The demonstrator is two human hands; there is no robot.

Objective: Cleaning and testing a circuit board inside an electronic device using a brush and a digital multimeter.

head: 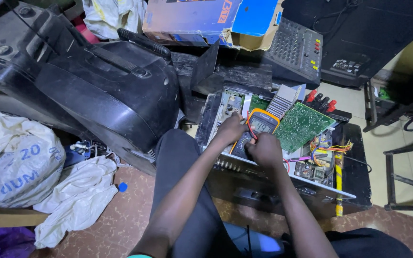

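An orange-edged digital multimeter [260, 123] lies on top of an opened amplifier chassis [283, 177]. My left hand [230, 129] rests at the meter's left side, fingers curled against its edge. My right hand [265, 149] covers the meter's lower half, fingers closed over its round dial. A green circuit board [303, 125] sits tilted just right of the meter, above a bundle of coloured wires [328, 145]. The dial itself is hidden under my right hand.
A large black plastic casing [106, 86] fills the left. White sacks [15, 162] and a cloth [77, 200] lie on the tiled floor. A cardboard box [206, 21] and an audio mixer [295, 50] sit behind. A metal frame [397, 177] stands at right.
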